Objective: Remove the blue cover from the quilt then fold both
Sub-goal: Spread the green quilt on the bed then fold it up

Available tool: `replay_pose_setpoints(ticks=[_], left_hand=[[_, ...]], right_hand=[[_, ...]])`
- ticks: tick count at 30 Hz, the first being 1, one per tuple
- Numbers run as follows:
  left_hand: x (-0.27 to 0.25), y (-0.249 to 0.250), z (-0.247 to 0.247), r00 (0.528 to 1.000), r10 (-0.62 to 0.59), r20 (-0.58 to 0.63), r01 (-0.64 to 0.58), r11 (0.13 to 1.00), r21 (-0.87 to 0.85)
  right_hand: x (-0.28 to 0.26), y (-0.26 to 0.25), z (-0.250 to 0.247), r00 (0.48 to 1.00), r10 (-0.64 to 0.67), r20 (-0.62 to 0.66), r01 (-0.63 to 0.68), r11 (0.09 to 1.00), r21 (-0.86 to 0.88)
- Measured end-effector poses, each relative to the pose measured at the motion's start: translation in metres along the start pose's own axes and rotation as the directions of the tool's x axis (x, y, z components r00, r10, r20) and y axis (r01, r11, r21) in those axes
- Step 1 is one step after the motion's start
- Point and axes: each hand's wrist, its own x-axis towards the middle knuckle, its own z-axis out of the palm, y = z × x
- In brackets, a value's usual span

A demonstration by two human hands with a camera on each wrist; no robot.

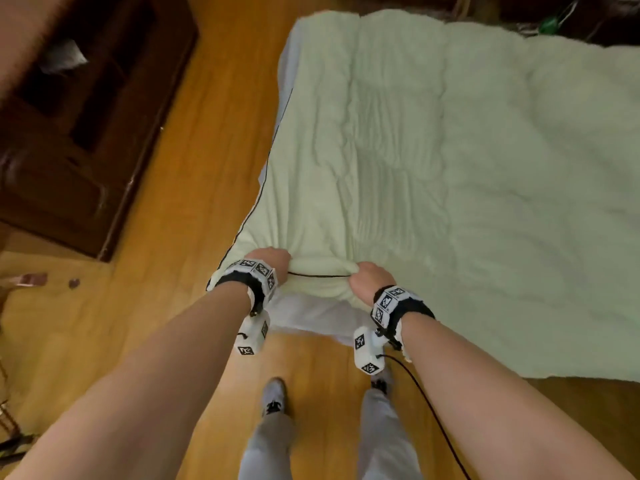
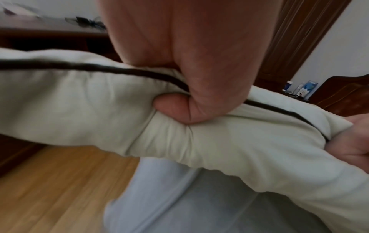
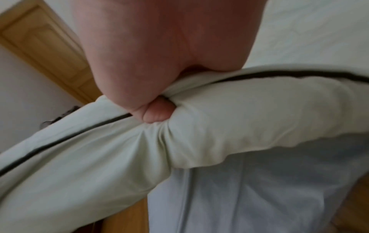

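Quilt [image 1: 450,168], pale green and puffy, lies spread across the wooden floor [image 1: 194,168], with the blue cover [image 1: 311,317] showing beneath its near edge. Both hands are closed in fists on that near edge, along its dark piping: the left hand [image 1: 272,263] and the right hand [image 1: 369,284] close together. The quilt looks soft, bulky and light, likely to sag and bunch; gripping thick handfuls at edges or corners seems best.

Wooden floor [image 1: 194,188]: quilt [image 1: 450,168] spread over it.
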Motion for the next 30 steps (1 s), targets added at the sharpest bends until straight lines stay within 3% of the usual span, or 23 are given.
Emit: replay_pose_setpoints(ticks=[4, 9, 17, 21, 23, 25, 30], left_hand=[[-0.066, -0.032, 0.014, 1.000, -0.008, -0.002, 0.008, 1.000, -0.010], [-0.122, -0.029, 0.075, 0.998, -0.013, 0.057, 0.015, 1.000, -0.024], [-0.174, -0.005, 0.173, 0.965, -0.016, 0.263, 0.012, 1.000, 0.019], [-0.193, -0.010, 0.172, 0.914, 0.014, 0.406, 0.034, 0.993, -0.109], [-0.196, -0.021, 0.141, 0.947, 0.010, 0.321, 0.050, 0.983, -0.179], [-0.196, -0.034, 0.098, 0.987, 0.033, 0.155, -0.001, 0.979, -0.206], [-0.180, -0.079, -0.009, 0.993, 0.057, -0.108, -0.080, 0.973, -0.218]], right_hand=[[-0.067, -0.033, 0.016, 0.998, 0.009, 0.061, -0.007, 0.999, -0.037], [-0.117, -0.017, 0.066, 0.989, 0.054, 0.138, -0.040, 0.994, -0.097], [-0.174, 0.041, 0.135, 0.959, 0.093, 0.269, -0.056, 0.989, -0.140], [-0.198, 0.052, 0.141, 0.903, 0.082, 0.423, -0.003, 0.983, -0.183], [-0.206, 0.035, 0.124, 0.916, 0.047, 0.398, 0.014, 0.989, -0.149], [-0.206, 0.009, 0.099, 0.957, -0.009, 0.292, 0.030, 0.997, -0.070], [-0.176, -0.079, 0.031, 0.984, -0.140, 0.109, 0.133, 0.989, 0.068]])
